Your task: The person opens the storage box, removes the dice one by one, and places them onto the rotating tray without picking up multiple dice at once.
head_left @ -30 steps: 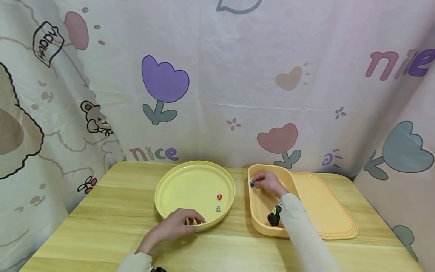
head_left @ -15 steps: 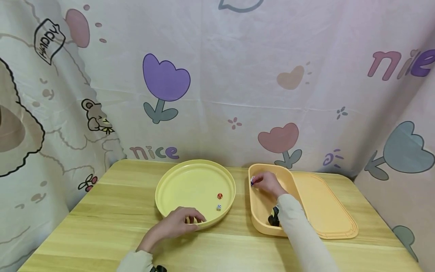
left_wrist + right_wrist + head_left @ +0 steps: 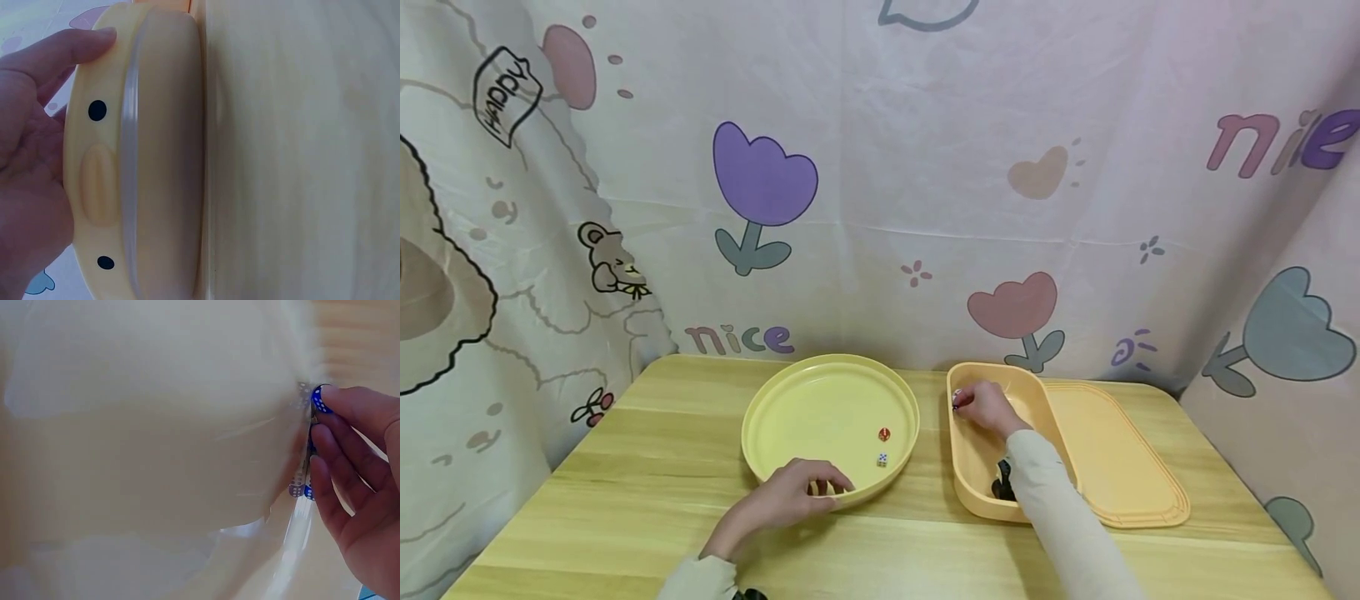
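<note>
Blue die [image 3: 322, 403] pinched in your right hand [image 3: 365, 503] inside the box [image 3: 992, 507] may slip should your fingertips [image 3: 317, 465] snag adjacent dice [image 3: 310, 493], your left hand [image 3: 790, 497] clasping the yellow tray [image 3: 820, 417].

White-pipped blue dice [image 3: 322, 400] are pinched near the left inner wall of the orange box [image 3: 992, 510]. The round yellow tray [image 3: 820, 425] contains a red die [image 3: 884, 434] and a white die [image 3: 882, 460].

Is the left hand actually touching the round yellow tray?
Touching. The left wrist view shows the left hand with its thumb lying flat against the outer wall of the round yellow tray.
</note>
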Demonstrator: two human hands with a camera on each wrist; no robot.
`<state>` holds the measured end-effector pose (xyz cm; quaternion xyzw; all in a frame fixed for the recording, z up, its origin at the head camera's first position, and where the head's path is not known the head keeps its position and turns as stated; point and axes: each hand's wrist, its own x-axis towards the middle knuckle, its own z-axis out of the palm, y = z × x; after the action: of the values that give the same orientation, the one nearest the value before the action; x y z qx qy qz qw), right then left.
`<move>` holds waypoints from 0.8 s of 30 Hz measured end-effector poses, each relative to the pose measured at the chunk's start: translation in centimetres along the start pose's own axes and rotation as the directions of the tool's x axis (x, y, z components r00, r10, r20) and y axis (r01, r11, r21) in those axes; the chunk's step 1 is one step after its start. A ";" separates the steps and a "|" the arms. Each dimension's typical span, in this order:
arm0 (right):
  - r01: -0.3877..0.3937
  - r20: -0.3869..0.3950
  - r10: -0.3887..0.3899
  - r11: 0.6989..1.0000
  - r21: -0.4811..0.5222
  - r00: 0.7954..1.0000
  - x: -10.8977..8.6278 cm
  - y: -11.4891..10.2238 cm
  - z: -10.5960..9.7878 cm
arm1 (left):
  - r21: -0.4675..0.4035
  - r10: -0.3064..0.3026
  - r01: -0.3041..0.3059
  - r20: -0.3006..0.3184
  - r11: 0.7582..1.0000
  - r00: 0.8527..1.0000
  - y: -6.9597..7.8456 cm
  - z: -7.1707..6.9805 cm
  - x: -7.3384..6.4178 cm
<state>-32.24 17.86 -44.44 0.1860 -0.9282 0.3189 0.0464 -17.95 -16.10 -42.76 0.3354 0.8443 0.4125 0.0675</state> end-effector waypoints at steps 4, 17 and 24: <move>-0.005 0.010 0.005 1.000 0.010 1.000 0.1 0.3 0.0 | -0.001 0.001 -0.001 0.000 1.000 1.000 0.0 0.0 0.0; -0.189 0.048 0.183 0.961 0.203 0.982 -0.2 0.2 -0.8 | 0.002 0.019 -0.019 -0.011 1.000 1.000 -0.3 0.3 -0.1; -0.170 0.037 0.167 0.932 0.320 0.985 0.0 -0.7 -1.8 | -0.003 0.015 -0.015 -0.018 1.000 1.000 -0.2 0.2 -0.1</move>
<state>-32.07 18.46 -42.57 0.1124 -0.8763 0.4682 -0.0162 -17.85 -16.14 -43.06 0.3381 0.8417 0.4172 0.0571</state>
